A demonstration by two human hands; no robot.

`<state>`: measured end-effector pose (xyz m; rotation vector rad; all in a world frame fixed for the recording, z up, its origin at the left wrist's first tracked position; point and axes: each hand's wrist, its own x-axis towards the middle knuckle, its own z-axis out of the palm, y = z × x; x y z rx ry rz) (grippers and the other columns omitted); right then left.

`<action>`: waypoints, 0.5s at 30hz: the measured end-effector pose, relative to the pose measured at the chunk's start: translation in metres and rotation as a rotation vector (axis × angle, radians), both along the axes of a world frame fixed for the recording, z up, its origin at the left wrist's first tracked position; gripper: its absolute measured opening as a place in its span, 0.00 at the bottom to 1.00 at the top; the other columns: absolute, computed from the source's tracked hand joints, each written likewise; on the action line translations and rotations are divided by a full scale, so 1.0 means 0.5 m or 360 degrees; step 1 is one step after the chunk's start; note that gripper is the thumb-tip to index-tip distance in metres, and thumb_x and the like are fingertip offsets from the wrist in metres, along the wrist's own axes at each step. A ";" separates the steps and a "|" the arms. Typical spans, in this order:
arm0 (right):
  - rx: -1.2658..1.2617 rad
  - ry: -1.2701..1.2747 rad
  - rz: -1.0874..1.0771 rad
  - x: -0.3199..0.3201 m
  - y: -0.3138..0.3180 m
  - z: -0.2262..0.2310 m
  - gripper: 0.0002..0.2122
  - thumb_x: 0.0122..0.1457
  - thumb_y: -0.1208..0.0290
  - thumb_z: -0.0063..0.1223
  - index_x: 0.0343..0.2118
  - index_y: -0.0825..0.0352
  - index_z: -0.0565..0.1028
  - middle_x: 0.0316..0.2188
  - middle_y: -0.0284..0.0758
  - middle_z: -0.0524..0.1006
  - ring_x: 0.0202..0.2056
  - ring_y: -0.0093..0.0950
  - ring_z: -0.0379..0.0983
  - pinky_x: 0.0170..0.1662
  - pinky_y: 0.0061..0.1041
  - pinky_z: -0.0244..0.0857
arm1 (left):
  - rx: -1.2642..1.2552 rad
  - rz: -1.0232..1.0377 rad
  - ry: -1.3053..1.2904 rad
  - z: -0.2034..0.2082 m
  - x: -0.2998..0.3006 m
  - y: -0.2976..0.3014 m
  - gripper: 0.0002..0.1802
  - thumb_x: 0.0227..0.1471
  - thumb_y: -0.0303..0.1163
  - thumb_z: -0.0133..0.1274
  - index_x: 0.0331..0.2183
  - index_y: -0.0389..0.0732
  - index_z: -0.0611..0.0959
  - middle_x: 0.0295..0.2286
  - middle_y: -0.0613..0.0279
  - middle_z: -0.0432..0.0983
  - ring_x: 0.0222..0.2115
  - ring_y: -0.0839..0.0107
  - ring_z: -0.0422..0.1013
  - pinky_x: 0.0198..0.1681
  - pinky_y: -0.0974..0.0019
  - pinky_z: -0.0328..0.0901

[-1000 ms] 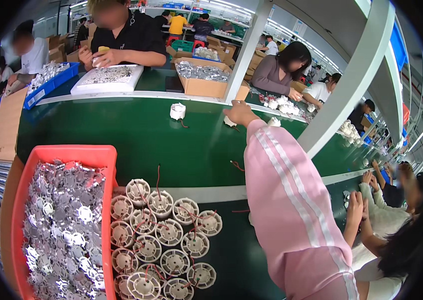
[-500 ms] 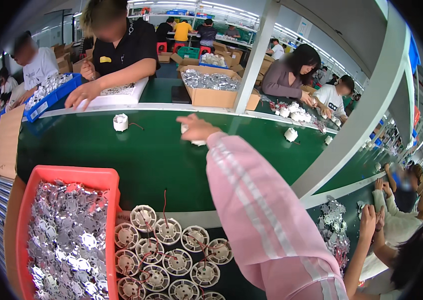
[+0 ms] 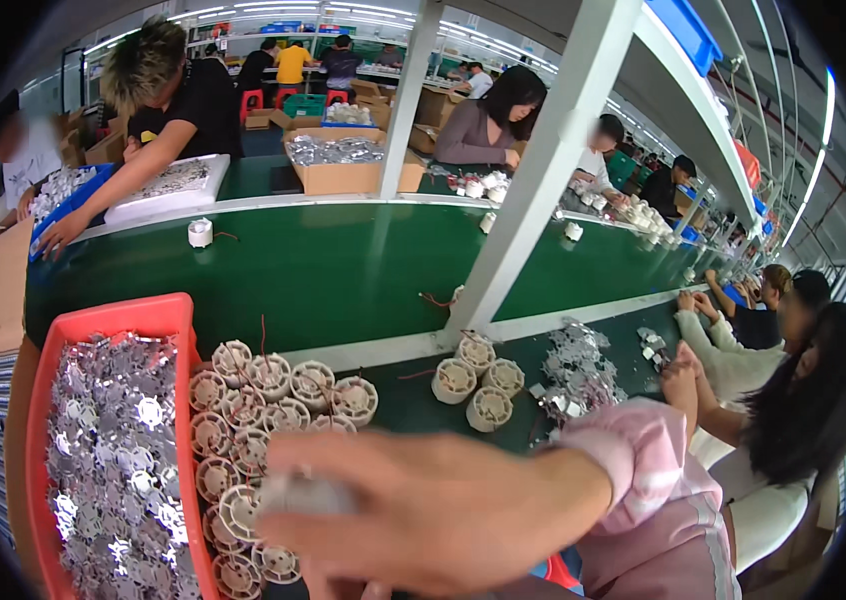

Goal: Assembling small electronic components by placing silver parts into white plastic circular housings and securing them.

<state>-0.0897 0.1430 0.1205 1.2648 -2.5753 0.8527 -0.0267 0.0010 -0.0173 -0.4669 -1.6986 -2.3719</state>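
My right hand [image 3: 433,505] is large and smeared by motion in front of the bench. Its fingers are closed around a pale round part [image 3: 308,497], which looks like one of the white plastic housings. Beneath that hand stands a close group of white round plastic housings [image 3: 269,374] with slots and thin red wires, partly hidden by it. At the lower edge a little skin shows, perhaps fingers of my left hand [image 3: 343,588]; their pose is unclear. Beside the group, a red bin [image 3: 183,400] holds many shiny stamped metal plates [image 3: 118,470].
A green conveyor belt [image 3: 333,260] crosses ahead, carrying a white housing [image 3: 200,233]. More housings [image 3: 488,408] stand by a metal plate pile [image 3: 578,365] to the right. A grey post [image 3: 543,170] rises at the belt's edge. Co-workers sit across and at right.
My right hand has drawn back from the belt toward me, bringing the pale part over the grouped housings. My view has turned right. The co-worker across has reached toward the blue tray.
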 end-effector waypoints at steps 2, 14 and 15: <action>-0.0041 -0.0016 0.0109 0.065 0.003 -0.043 0.22 0.52 0.76 0.57 0.51 0.62 0.65 0.49 0.46 0.64 0.35 0.38 0.74 0.42 0.29 0.70 | 0.0055 0.0009 -0.0086 0.022 0.020 0.006 0.16 0.54 0.23 0.50 0.46 0.32 0.74 0.42 0.50 0.74 0.40 0.60 0.74 0.39 0.66 0.70; -0.0899 -0.0305 -0.0703 0.104 0.114 -0.228 0.31 0.45 0.82 0.64 0.54 0.62 0.64 0.53 0.43 0.63 0.46 0.28 0.70 0.48 0.26 0.65 | -0.1296 -0.0208 0.0123 0.020 0.052 -0.004 0.16 0.45 0.24 0.58 0.39 0.33 0.78 0.36 0.47 0.74 0.31 0.53 0.73 0.37 0.61 0.68; -0.0575 -0.0124 -0.0805 0.087 0.134 -0.241 0.32 0.45 0.83 0.65 0.55 0.62 0.64 0.52 0.42 0.64 0.47 0.27 0.69 0.48 0.26 0.65 | -0.1289 -0.0228 0.0131 0.015 0.051 0.000 0.16 0.45 0.24 0.58 0.39 0.33 0.78 0.36 0.47 0.74 0.31 0.53 0.73 0.37 0.61 0.68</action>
